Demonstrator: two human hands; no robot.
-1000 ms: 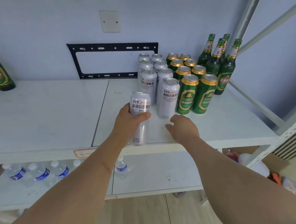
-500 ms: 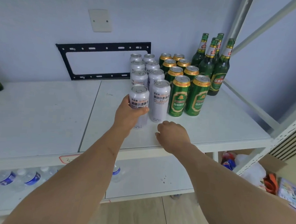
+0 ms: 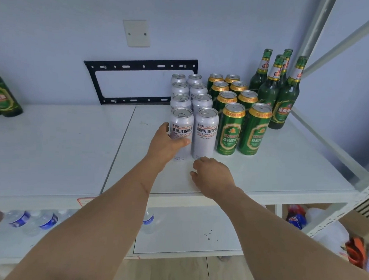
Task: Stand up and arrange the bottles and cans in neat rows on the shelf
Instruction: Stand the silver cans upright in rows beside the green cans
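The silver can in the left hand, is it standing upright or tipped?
Upright: the silver can shows its top upward, base on the shelf, left hand around it.

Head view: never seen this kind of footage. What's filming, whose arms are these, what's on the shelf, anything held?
There is no robot here. A camera worn on a person's head looks forward and down, so the two bare arms are the wearer's own. The left hand has its grip around the front silver craft-wheat beer can, which stands upright at the front of the left silver column. The right hand holds nothing and rests on the white shelf board just in front of the cans. Behind stand two columns of silver cans, two columns of green cans with gold rims, and four green glass beer bottles in the back right corner. Clear water bottles lie on the shelf below.
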